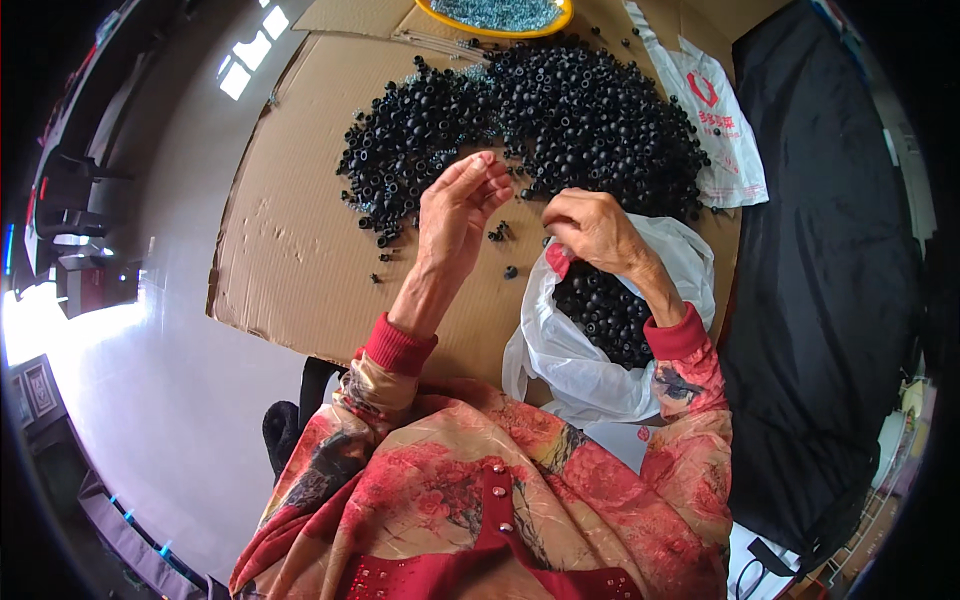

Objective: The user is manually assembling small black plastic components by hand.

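Note:
A big heap of small black ring-shaped parts [520, 115] lies on a brown cardboard sheet [290, 250]. My left hand [458, 205] is raised above the heap's near edge, fingertips pinched together around something too small to make out. My right hand [588, 228] hovers over a white plastic bag [575, 365] that holds more black parts [605, 310]; its fingers are curled, and what they hold is hidden. A few loose black parts [498, 233] lie between my hands.
A yellow bowl of small silvery pieces [495, 12] stands at the far edge. Another white plastic bag with red print [715, 120] lies at the right of the heap. Dark cloth [830, 270] covers the right side. Pale floor [170, 330] stretches to the left.

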Demonstrator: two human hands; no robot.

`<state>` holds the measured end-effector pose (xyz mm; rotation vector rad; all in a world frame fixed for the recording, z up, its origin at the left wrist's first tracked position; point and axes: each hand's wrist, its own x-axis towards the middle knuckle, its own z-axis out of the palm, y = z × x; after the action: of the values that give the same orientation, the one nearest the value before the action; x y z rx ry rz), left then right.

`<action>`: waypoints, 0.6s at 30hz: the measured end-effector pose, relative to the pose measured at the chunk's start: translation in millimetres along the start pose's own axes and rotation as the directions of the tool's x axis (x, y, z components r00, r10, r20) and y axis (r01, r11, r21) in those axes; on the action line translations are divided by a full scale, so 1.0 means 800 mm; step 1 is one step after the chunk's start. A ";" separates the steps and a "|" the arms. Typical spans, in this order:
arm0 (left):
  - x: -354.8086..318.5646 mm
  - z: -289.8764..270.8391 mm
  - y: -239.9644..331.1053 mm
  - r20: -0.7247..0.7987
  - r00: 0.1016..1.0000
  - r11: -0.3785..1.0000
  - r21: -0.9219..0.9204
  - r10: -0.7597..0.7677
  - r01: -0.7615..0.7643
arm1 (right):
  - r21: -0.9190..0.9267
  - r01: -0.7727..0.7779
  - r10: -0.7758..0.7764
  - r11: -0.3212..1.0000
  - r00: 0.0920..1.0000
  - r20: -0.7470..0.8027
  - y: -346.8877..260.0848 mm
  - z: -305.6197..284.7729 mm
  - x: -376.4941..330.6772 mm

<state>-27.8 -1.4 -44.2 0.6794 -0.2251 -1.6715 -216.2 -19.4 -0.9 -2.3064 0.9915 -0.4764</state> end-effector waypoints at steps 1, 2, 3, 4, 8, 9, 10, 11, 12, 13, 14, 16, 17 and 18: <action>0.000 -0.002 0.002 0.012 1.000 1.000 0.022 0.015 -0.016 | -0.012 0.032 -0.031 0.999 0.999 0.044 -0.006 0.004 0.004; 0.000 -0.003 0.005 0.024 0.999 0.999 0.043 0.032 -0.033 | 0.002 0.025 -0.025 1.000 0.997 0.079 -0.012 0.012 0.007; 0.002 0.003 0.004 0.020 1.000 0.999 0.044 0.021 -0.022 | -0.049 0.045 -0.039 0.998 0.991 0.125 -0.017 0.017 0.004; 0.002 0.001 0.007 0.017 1.000 0.999 0.045 0.022 -0.023 | -0.087 0.080 -0.064 0.993 0.983 0.173 -0.021 0.030 0.004; -0.001 -0.003 0.025 0.042 0.996 0.996 0.039 0.083 -0.085 | -0.412 0.199 -0.101 0.889 0.964 0.248 -0.026 0.075 -0.001; -0.002 -0.002 0.027 0.016 0.996 0.996 0.026 0.088 -0.089 | -0.429 0.215 -0.112 0.877 0.961 0.253 -0.020 0.082 -0.002; -0.003 -0.002 0.029 -0.009 0.996 0.996 0.013 0.093 -0.093 | -0.447 0.231 -0.122 0.864 0.958 0.258 -0.015 0.088 -0.002; -0.002 -0.004 0.029 -0.014 0.996 0.996 0.011 0.089 -0.088 | -0.467 0.228 -0.115 0.854 0.959 0.258 -0.010 0.090 -0.004; -0.003 -0.006 0.031 -0.009 0.995 0.995 0.009 0.097 -0.097 | -0.472 0.235 -0.122 0.850 0.959 0.258 -0.008 0.089 -0.002; -0.004 -0.007 0.034 -0.020 0.996 0.996 0.017 0.091 -0.091 | -0.441 0.167 -0.063 0.882 0.969 0.240 -0.007 0.087 -0.002; -0.003 -0.008 0.036 -0.030 0.996 0.996 0.025 0.083 -0.083 | -0.408 0.096 -0.002 0.908 0.975 0.224 -0.007 0.084 -0.001; -0.002 -0.012 0.038 -0.018 0.995 0.994 0.052 0.097 -0.096 | -0.390 0.076 0.019 0.918 0.972 0.233 -0.008 0.077 0.001; -0.001 -0.012 0.038 -0.009 0.995 0.991 0.080 0.104 -0.103 | -0.388 0.104 -0.021 0.916 0.977 0.214 -0.003 0.077 0.000; 0.000 -0.011 0.036 -0.003 0.995 0.992 0.078 0.099 -0.099 | -0.387 0.130 -0.057 0.913 0.979 0.194 0.000 0.076 -0.002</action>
<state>0.8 -5.6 -37.0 0.7208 -0.3149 -1.5718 -185.3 3.7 -48.1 -2.7125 0.9605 -0.1007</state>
